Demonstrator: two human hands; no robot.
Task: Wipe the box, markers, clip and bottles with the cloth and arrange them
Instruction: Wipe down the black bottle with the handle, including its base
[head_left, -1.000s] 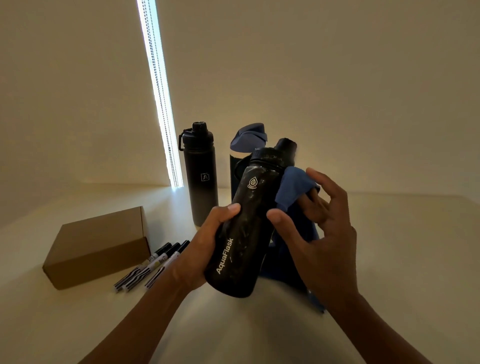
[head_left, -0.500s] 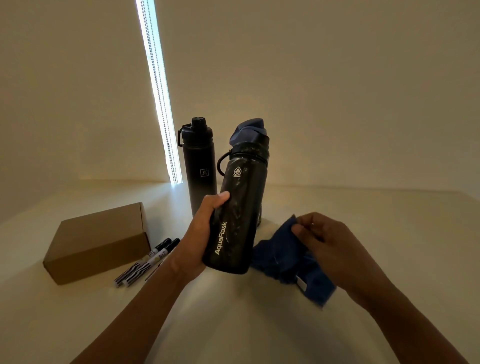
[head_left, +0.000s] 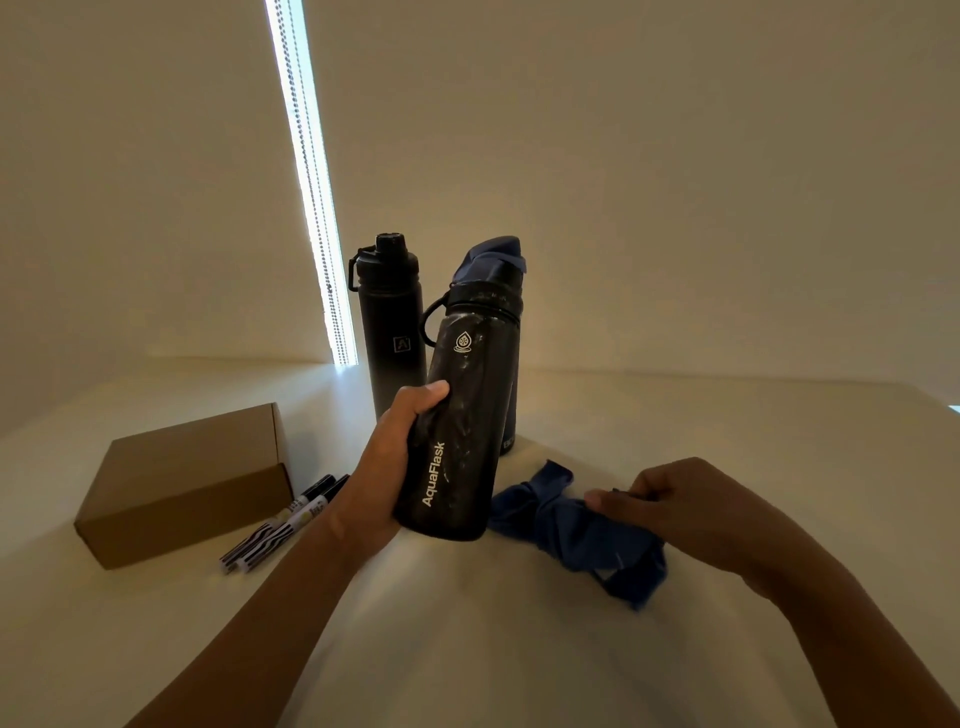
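Centre frame: your left hand (head_left: 395, 467) grips the tilted AquaFlask bottle (head_left: 462, 431). At lower right, your right hand (head_left: 675, 509) pinches the blue cloth (head_left: 566, 535). Swinging the bottle carelessly could topple the blue-lidded bottle (head_left: 496, 257) just behind it.

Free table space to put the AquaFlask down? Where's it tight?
Free: the wide table patch right of the blue-lidded bottle, beyond the right hand; also the near strip between the forearms. Crowded: box, markers, black bottle and cloth ring the AquaFlask in the left hand.
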